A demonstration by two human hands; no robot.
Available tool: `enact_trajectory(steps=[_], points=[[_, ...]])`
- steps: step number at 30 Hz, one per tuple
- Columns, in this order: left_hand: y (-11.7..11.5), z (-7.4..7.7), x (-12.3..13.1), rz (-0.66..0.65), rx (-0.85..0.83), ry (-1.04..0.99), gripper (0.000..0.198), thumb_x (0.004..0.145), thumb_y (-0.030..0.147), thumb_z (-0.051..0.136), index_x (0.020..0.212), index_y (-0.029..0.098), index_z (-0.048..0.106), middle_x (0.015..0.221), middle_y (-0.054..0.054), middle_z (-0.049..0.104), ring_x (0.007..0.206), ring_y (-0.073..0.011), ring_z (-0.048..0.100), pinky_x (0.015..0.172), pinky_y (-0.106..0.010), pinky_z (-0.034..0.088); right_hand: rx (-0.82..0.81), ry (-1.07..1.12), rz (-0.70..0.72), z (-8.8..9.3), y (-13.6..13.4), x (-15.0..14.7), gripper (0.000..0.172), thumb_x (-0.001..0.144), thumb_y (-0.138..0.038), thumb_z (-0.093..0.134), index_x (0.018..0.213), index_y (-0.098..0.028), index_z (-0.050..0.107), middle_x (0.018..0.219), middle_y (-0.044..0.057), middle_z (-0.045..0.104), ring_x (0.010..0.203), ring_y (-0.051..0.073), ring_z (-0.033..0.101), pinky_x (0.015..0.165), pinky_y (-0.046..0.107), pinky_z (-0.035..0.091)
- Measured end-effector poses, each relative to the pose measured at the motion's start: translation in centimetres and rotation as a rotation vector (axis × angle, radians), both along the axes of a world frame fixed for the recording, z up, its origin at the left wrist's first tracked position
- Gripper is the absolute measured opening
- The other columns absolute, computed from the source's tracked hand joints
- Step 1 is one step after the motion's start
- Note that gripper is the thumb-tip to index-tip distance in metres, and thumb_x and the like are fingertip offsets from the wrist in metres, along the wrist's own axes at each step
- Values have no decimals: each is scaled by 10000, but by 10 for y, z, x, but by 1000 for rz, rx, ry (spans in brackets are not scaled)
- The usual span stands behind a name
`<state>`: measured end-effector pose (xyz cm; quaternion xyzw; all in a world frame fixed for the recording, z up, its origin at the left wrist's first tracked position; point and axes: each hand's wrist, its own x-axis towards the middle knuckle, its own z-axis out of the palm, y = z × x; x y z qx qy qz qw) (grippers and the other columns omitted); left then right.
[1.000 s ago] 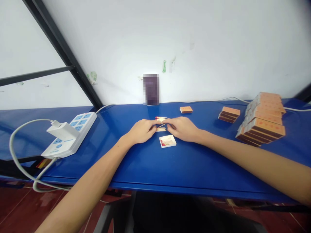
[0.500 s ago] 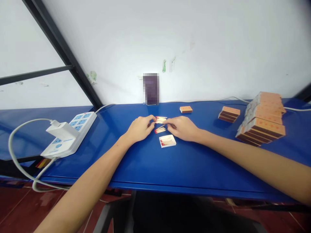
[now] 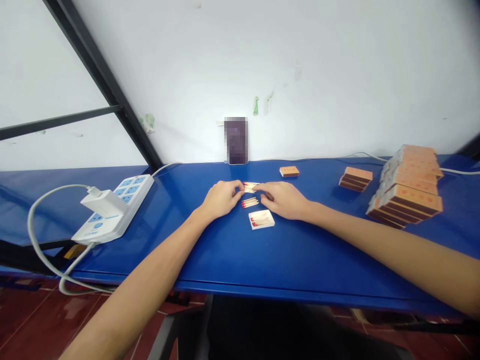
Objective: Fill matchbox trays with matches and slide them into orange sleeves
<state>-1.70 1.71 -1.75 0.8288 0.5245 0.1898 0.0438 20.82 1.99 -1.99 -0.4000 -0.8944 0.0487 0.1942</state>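
Two small groups of red-headed matches lie on the blue table between my hands. The farther group of matches (image 3: pixel 249 187) has its heads toward my left hand (image 3: pixel 224 199), whose bent fingertips are beside them. My right hand (image 3: pixel 284 200) reaches the plain ends of that group with its index finger; its thumb is apart and lower. The nearer group of matches (image 3: pixel 250 203) lies just below, fairly even, between the two thumbs. Closer to me is a white matchbox tray (image 3: pixel 261 220) with several matches in it. Some fingers of both hands are hidden.
A closed matchbox (image 3: pixel 289 171) lies behind my right hand. Farther right are a short stack of matchboxes (image 3: pixel 355 179) and a large stack of matchboxes (image 3: pixel 407 187). A white power strip (image 3: pixel 116 207) with a plugged-in adapter and cable sits left. A blurred dark panel (image 3: pixel 236 141) leans on the wall.
The whole view has shifted slightly. The nearer group of matches looks more even, with a slanted match now lined up. Both hands stay at the farther group.
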Motion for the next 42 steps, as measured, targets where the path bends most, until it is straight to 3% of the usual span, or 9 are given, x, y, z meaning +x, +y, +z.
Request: enact_trajectory(steps=[10, 17, 29, 42], points=[[0, -1, 2, 6, -5, 41, 198, 943, 325, 487, 984, 216, 647, 735, -8, 687, 630, -179, 607, 556, -268, 349, 10, -31, 18, -5, 4, 1, 410, 922, -228, 476, 1307, -223, 619, 978, 57, 693, 812, 185, 603, 686, 276, 364], [1, 2, -4, -73, -16, 45, 186, 953, 298, 466, 1009, 212, 621, 740, -14, 670, 623, -175, 590, 576, -267, 376, 22, -24, 38, -3, 3, 2, 435, 925, -214, 468, 1340, -204, 596, 987, 66, 692, 831, 189, 603, 709, 281, 380], [-2, 3, -5, 9, 7, 94, 201, 929, 306, 472, 1033, 216, 619, 726, -13, 662, 610, -177, 583, 562, -272, 363, 29, -1, 74, -3, 4, 2, 347, 919, -202, 469, 1177, -212, 701, 852, 40, 649, 745, 162, 565, 679, 262, 362], [-4, 5, -4, 20, -4, 116, 216, 926, 314, 484, 1044, 232, 645, 747, -13, 681, 643, -190, 611, 572, -273, 373, 24, -1, 63, -2, 3, 2, 331, 909, -199, 485, 1151, -208, 710, 963, 60, 711, 808, 180, 619, 695, 273, 386]])
